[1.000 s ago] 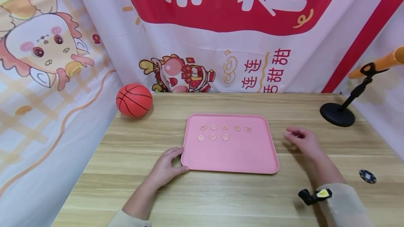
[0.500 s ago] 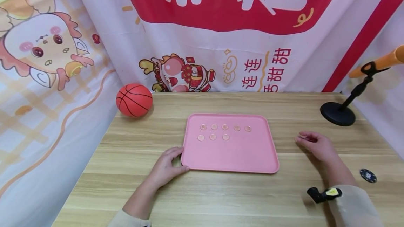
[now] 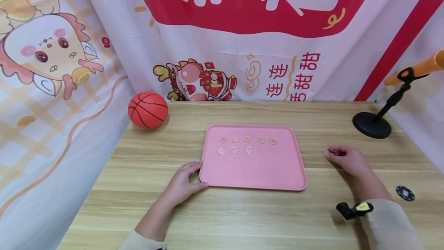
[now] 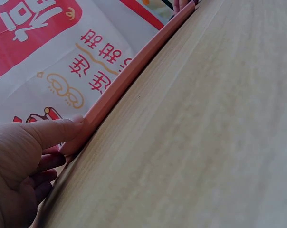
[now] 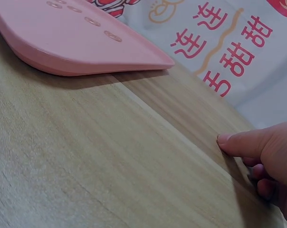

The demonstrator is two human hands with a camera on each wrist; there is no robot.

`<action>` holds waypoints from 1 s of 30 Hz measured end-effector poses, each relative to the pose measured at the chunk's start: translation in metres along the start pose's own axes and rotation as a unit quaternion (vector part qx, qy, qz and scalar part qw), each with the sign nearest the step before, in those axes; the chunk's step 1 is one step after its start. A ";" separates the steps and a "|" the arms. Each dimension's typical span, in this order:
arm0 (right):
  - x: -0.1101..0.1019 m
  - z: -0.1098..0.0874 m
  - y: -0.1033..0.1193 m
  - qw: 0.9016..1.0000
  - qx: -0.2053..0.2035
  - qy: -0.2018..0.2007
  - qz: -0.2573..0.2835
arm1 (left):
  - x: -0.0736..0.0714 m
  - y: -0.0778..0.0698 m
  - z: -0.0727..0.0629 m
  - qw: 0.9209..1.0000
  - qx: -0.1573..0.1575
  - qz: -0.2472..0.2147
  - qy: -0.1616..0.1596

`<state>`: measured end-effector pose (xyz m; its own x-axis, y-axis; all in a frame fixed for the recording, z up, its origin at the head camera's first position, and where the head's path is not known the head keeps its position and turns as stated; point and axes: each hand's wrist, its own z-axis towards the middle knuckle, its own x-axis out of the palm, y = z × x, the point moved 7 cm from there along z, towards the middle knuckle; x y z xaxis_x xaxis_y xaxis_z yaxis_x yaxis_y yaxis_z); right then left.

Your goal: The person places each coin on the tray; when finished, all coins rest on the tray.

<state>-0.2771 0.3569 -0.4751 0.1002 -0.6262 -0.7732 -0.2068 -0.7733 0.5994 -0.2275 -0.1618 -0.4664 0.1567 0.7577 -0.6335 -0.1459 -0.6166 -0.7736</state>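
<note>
The pink tray (image 3: 277,173) lies on the wooden table, with two rows of small copper coins (image 3: 247,139) on it. At its front left corner my left hand (image 3: 182,184) grips the rim, thumb along the front edge and fingers at the left side. The left wrist view shows that thumb (image 4: 62,130) on the tray's edge. To the right of the tray, my right hand (image 3: 348,161) is low over the table with curled fingers. A thin copper-coloured edge, seemingly a coin (image 5: 218,137), shows at its thumb tip in the right wrist view; the curled fingers hide the rest.
A red toy basketball (image 3: 148,110) sits at the back left. At the back right stands a black round-based stand (image 3: 372,125) with an orange tube (image 3: 416,68). A dark poker chip (image 3: 405,193) lies right of my right forearm. Printed curtains (image 3: 215,41) hang behind the table.
My right hand has moved right, away from the tray, and its fingers have drawn in; it has stayed nearly still over the last half second. The left hand, tray and coins have not moved.
</note>
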 end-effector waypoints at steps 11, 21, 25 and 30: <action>-0.002 0.000 0.006 1.000 -0.008 -0.002 -0.012 | 0.000 0.001 0.001 1.000 -0.007 -0.002 0.002; 0.001 -0.004 0.012 0.999 -0.023 -0.009 0.029 | 0.000 -0.001 0.001 1.000 0.011 0.004 -0.005; 0.006 -0.006 0.020 0.996 -0.008 0.015 0.088 | 0.000 -0.003 0.001 1.000 0.022 0.009 -0.008; 0.014 -0.007 0.037 0.990 -0.005 0.029 0.141 | 0.000 -0.003 0.000 1.000 0.023 0.009 -0.009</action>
<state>-0.2766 0.3191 -0.4622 0.0959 -0.8215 -0.5621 -0.2253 -0.5679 0.7917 -0.2274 -0.1601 -0.4637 0.1357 0.7501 -0.6472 -0.1935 -0.6206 -0.7599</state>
